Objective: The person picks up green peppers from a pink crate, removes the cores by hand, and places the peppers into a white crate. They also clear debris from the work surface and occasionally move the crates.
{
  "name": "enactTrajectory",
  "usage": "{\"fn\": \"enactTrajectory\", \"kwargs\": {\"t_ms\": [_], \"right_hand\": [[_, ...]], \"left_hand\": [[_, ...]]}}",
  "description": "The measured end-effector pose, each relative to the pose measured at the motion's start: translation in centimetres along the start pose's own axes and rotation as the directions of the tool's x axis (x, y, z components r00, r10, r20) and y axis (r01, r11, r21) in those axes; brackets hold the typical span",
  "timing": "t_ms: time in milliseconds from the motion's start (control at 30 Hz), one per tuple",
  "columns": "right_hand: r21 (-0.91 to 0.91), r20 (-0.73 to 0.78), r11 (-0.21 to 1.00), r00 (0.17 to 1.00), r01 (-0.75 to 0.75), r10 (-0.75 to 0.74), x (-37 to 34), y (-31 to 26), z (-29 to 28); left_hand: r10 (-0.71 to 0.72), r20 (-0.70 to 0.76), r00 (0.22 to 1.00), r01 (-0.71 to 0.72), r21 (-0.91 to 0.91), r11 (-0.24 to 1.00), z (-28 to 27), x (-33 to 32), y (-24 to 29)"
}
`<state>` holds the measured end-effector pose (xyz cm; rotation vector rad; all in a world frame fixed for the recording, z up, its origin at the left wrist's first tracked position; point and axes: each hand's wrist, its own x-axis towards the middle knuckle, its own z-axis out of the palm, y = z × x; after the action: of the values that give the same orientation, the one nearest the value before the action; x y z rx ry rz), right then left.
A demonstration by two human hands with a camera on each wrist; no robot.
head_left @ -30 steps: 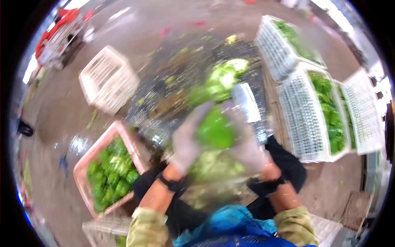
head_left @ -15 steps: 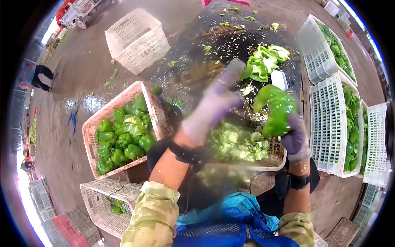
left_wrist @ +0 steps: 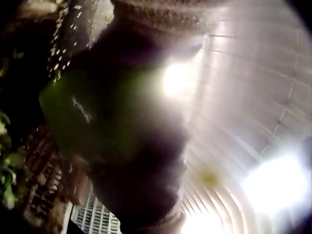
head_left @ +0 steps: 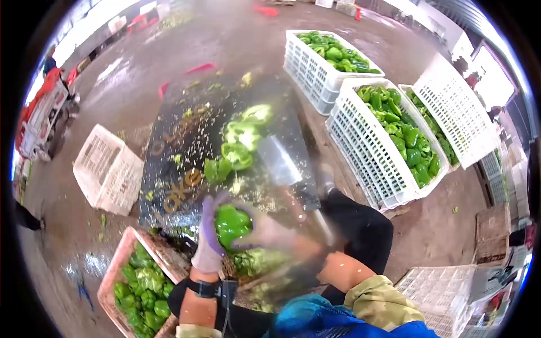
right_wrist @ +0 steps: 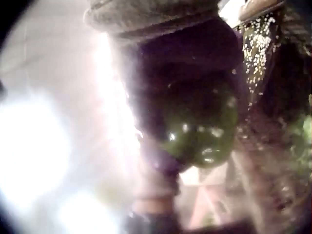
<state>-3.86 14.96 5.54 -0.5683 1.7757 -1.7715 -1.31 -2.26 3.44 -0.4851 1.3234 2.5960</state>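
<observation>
Both gloved hands grip one green bell pepper [head_left: 233, 225] above the near edge of the black board [head_left: 180, 135]. My left hand [head_left: 209, 239] holds its left side, thumb and fingers around it; my right hand [head_left: 267, 228], slightly blurred, holds its right side. The glossy pepper [right_wrist: 207, 129] shows between dark purple glove fingers in the right wrist view; in the left wrist view the pepper [left_wrist: 87, 114] is in deep shadow. Cut pepper pieces [head_left: 239, 149] lie in a row on the board, with a broad-bladed knife [head_left: 280, 161] to their right.
Pale pepper scraps [head_left: 253, 262] lie below the hands. A pink crate [head_left: 132, 234] of whole peppers stands front left, an upturned white crate [head_left: 107, 169] behind it. White crates [head_left: 360, 146] full of peppers line the right. Seeds litter the board.
Half a second ago the left hand reached to the cut pieces while the right held a pepper apart; now both hands are together on the pepper. The head view has turned right.
</observation>
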Motion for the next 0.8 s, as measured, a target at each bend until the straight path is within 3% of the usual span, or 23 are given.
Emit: {"fn": "enactTrajectory", "kwargs": {"t_ms": [33, 67, 100, 133, 200, 267, 300, 333, 400, 467, 533, 567, 667, 733, 800], "right_hand": [[0.121, -0.011, 0.989, 0.996, -0.083, 0.085, -0.2, -0.8, -0.7], [0.234, 0.0, 0.957, 0.984, -0.171, 0.176, -1.0, -1.9, -1.8], [0.217, -0.017, 0.957, 0.979, -0.193, 0.202, -1.7, -2.9, -3.6], [0.114, -0.109, 0.978, 0.977, -0.173, 0.185, -2.7, -4.6, -5.9], [0.065, -0.323, 0.995, 0.941, -0.081, 0.097, -4.2, -6.2, -11.5], [-0.073, -0.596, 0.997, 0.801, 0.026, -0.064, -6.0, -8.7, -17.2], [-0.162, -0.698, 0.986, 0.704, 0.024, -0.132, -6.7, -9.5, -20.8], [-0.259, -0.753, 0.966, 0.632, -0.027, -0.184, -7.6, -9.7, -24.1], [-0.439, -0.78, 0.879, 0.566, -0.189, -0.268, -8.5, -7.8, -31.7], [-0.573, -0.76, 0.723, 0.578, -0.385, -0.295, -8.1, -3.3, -40.4], [-0.627, -0.748, 0.563, 0.618, -0.538, -0.242, -6.0, 1.9, -46.4], [-0.624, -0.762, 0.484, 0.615, -0.614, -0.202, -5.8, 4.1, -49.0], [-0.595, -0.793, 0.341, 0.6, -0.728, -0.103, -4.7, 7.3, -51.0], [-0.582, -0.803, 0.295, 0.593, -0.758, -0.062, -3.9, 8.4, -51.8], [-0.569, -0.814, 0.251, 0.579, -0.783, -0.04, -4.1, 8.8, -52.2]], "left_hand": [[-0.163, 0.075, 0.984, 0.176, -0.244, 0.954, -0.3, 0.2, -0.2], [-0.119, 0.003, 0.993, 0.118, -0.18, 0.977, 0.4, 0.1, 0.3], [-0.065, -0.063, 0.996, 0.058, -0.111, 0.992, 1.5, -0.1, 1.3], [-0.012, -0.127, 0.992, 0.007, -0.033, 0.999, 2.0, -0.3, 1.9], [-0.003, -0.106, 0.994, -0.002, -0.053, 0.999, 0.2, -0.1, 1.8], [-0.069, -0.199, 0.978, 0.035, -0.167, 0.985, 0.2, -0.3, 2.0], [-0.073, -0.254, 0.965, 0.039, -0.137, 0.99, 1.2, -0.4, 2.0], [-0.075, -0.215, 0.974, 0.058, -0.084, 0.995, 2.0, -0.8, 2.1], [0.237, 0.014, 0.971, -0.238, 0.1, 0.966, 3.7, -2.3, 2.3], [0.043, -0.025, 0.999, -0.045, -0.109, 0.993, 3.6, -1.2, 2.8], [0.079, -0.094, 0.992, -0.082, -0.029, 0.996, 1.6, 0.0, 1.5], [0.025, -0.168, 0.985, -0.047, -0.13, 0.99, 1.5, 2.6, -0.1], [-0.055, -0.24, 0.969, 0.014, -0.17, 0.985, 1.9, 3.8, 0.8], [-0.021, -0.165, 0.986, -0.008, -0.172, 0.985, 1.7, 4.1, 0.7], [-0.032, -0.188, 0.982, -0.002, -0.18, 0.984, 2.2, 4.4, 0.7]]}}
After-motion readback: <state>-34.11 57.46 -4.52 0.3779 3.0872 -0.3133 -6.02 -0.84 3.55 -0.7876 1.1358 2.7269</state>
